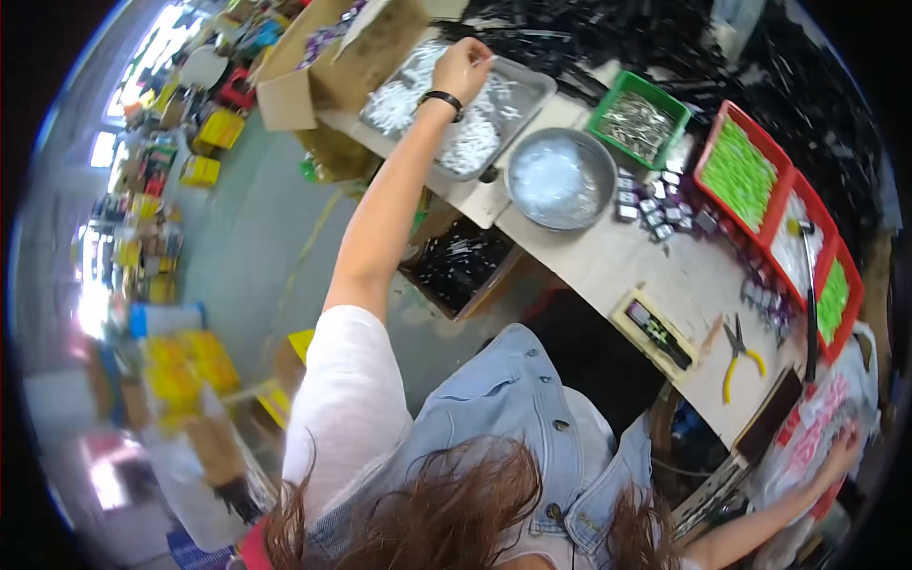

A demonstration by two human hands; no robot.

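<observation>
My left hand (464,71) is stretched out over a shallow metal tray (534,87) heaped with small white plastic pieces (470,142). Its fingertips are pinched together; whatever lies between them is too small to make out. Far to the right, my right hand (840,454) is at a clear plastic bag (807,427) with red print. Blur and the bag's film hide how its fingers are set. On the bench before me, a yellow-edged fixture (655,332) holds a dark part with green bits. Yellow-handled pliers (739,359) lie beside it.
A round metal bowl (562,180) with a clear plastic lining stands beside a green bin (638,122) of metal parts. Red bins (793,204) hold green and white pieces. A hammer (809,285) leans across them. Black strips (579,33) pile up behind. A cardboard box (285,100) stands left.
</observation>
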